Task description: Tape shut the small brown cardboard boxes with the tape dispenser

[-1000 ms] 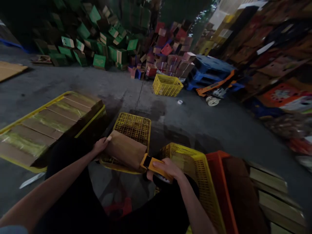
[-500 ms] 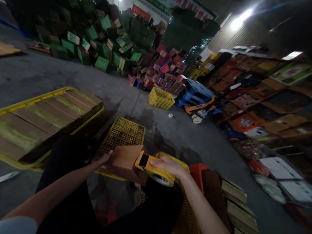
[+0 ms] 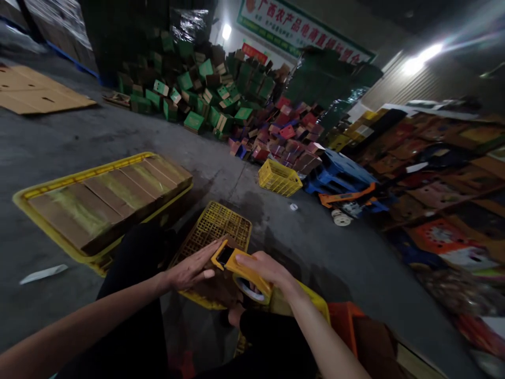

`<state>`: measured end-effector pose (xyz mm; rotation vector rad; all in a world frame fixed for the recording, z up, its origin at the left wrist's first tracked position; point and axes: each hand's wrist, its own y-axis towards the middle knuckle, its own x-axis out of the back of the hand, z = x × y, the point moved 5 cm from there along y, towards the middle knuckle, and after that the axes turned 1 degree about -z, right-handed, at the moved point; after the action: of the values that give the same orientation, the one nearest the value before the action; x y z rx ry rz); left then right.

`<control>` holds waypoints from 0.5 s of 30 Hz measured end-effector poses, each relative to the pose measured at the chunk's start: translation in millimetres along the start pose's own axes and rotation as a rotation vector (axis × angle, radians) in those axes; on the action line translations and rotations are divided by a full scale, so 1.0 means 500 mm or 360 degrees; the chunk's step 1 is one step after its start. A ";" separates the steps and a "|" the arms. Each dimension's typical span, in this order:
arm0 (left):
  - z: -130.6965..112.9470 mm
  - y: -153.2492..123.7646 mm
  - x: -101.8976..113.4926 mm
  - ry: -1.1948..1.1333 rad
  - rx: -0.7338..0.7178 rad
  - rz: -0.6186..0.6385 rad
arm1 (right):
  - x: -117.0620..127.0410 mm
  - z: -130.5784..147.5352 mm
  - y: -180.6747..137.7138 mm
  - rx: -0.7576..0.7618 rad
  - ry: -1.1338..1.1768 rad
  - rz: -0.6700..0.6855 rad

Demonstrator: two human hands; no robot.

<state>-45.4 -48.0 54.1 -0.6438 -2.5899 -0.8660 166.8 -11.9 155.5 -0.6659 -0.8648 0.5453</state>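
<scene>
My right hand is closed around a yellow tape dispenser with a roll of tape under it. The dispenser's head rests on a brown cardboard box that lies on an upturned yellow plastic crate. My left hand lies flat with fingers stretched out on the box, its fingertips touching the dispenser's front. Most of the box is hidden under both hands.
A yellow tray of flat cardboard boxes lies to the left. A yellow basket and an orange crate stand at my right. Farther off are another yellow crate, blue pallets and piles of green and red cartons.
The view has tilted up. My left hand moved from the box's left edge onto its top, beside the dispenser. The dispenser slid left along the box.
</scene>
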 end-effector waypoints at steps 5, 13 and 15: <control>0.016 0.014 -0.007 0.0253 -0.0154 -0.0035 | -0.006 -0.015 -0.012 -0.0035 0.0140 -0.0005; 0.044 0.018 -0.002 0.0540 -0.0307 -0.0022 | 0.004 -0.019 -0.024 0.0010 0.0110 0.0120; 0.049 0.014 -0.005 0.0586 -0.0312 -0.0027 | 0.007 -0.019 -0.024 0.0026 0.0070 0.0133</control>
<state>-43.7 -28.3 37.9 -0.4615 -2.2031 -1.1357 178.5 -20.2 161.4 -0.6993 -0.7931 0.6099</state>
